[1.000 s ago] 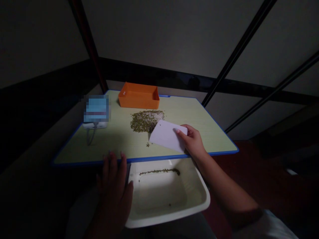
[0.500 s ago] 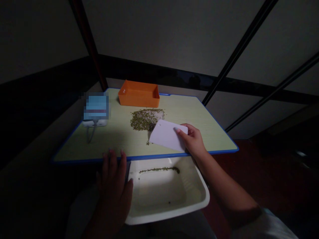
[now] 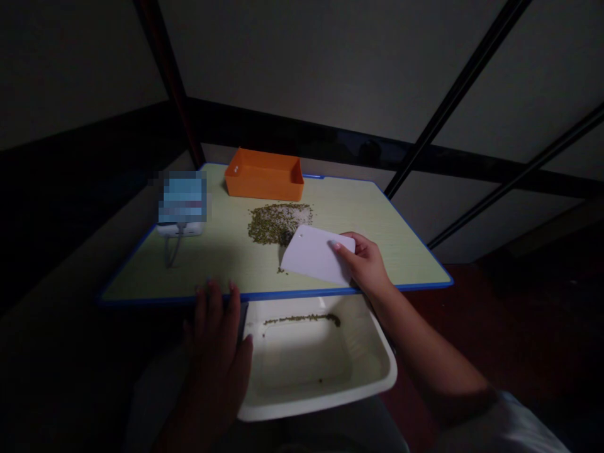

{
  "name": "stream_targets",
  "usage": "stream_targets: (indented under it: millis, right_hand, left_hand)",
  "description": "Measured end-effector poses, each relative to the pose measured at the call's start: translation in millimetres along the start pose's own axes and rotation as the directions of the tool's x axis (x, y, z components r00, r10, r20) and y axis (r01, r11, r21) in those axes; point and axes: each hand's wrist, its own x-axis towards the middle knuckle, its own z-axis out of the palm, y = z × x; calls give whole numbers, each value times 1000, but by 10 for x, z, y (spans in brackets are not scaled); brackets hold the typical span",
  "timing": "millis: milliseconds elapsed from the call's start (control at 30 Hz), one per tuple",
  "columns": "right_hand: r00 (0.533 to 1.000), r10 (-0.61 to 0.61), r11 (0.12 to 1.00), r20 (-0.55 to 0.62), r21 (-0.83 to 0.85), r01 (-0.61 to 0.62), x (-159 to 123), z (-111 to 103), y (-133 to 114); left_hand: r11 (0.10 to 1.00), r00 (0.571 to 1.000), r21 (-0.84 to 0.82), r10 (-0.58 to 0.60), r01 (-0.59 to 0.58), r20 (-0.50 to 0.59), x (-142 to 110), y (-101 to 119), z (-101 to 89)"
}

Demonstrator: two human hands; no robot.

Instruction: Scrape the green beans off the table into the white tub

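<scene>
Head view gives me the white plastic scraper (image 3: 314,255) lying nearly flat on the table, its far edge up against a pile of green beans (image 3: 278,223). My right hand (image 3: 365,267) is clamped on the scraper's right edge, with thumb and fingers pinched together. The pile is mixed with a pale powder or grit, and a few stray beans (image 3: 280,270) sit just beside the scraper's left corner.

Below the scraper, past the blue-edged table (image 3: 391,233), is a white tub (image 3: 377,371), held just under the near edge. A thin line of beans (image 3: 302,319) runs along its far inner wall. My left hand (image 3: 217,352) is left of the tub and below the scraper, fingers spread apart, with the thumb against the tub's side. I cannot tell whether it is gripping the tub.

Beyond the scraper, past the pile, stands an orange tray (image 3: 264,176). Further left of the scraper is a white device (image 3: 179,229) with a cable (image 3: 172,255), and above it a pixelated blue object (image 3: 182,201).
</scene>
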Motion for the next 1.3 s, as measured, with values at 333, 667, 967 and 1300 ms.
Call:
stream_targets:
  millis: [333, 667, 967, 1300]
  right_hand:
    - [1000, 7, 1000, 14, -21, -6, 29, 31, -35]
    - [999, 5, 998, 43, -56, -3, 67, 51, 23]
    - [998, 32, 998, 50, -48, -30, 83, 42, -10]
    - [980, -107, 986, 167, -107, 125, 227, 167, -61]
  left_hand:
    - [1000, 1000, -2, 11, -11, -11, -4, -15, 3]
    - [1000, 1000, -2, 17, -17, -19, 8, -14, 12]
    - [1000, 1000, 0, 6, -6, -5, 6, 0, 2]
    - [1000, 1000, 0, 0, 0, -13, -13, 26, -1]
